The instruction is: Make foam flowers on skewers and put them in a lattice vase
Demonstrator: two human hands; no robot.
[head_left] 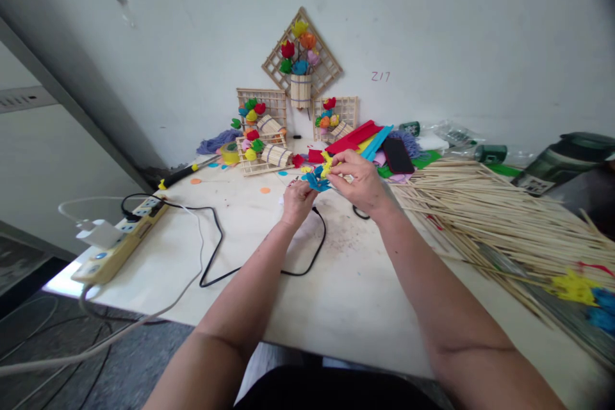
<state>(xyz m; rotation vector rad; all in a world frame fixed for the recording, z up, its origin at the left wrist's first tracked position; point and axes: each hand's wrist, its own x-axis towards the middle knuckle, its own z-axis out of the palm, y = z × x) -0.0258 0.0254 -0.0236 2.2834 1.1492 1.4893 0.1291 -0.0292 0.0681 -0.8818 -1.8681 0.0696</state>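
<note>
Head cam: "Z17" beyond R hand

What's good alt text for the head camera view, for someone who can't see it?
A person's left hand holds a blue craft piece while the right hand pinches a yellow piece above a pale table. Beyond, a diamond-shaped lattice bearing craft flowers is against the wall; thin sticks are heaped at right, and a power strip lies at left.

cool, diffuse, fairly bright light lay across the pale wall and table, glare whitened the table's left corner, soft shadow dimmed the wall's left side, the upper right corner darkened, wide-angle distortion stretched the forearms, yellow scraps near the right edge looked smeared, fine detail softened on the blue piece
</note>
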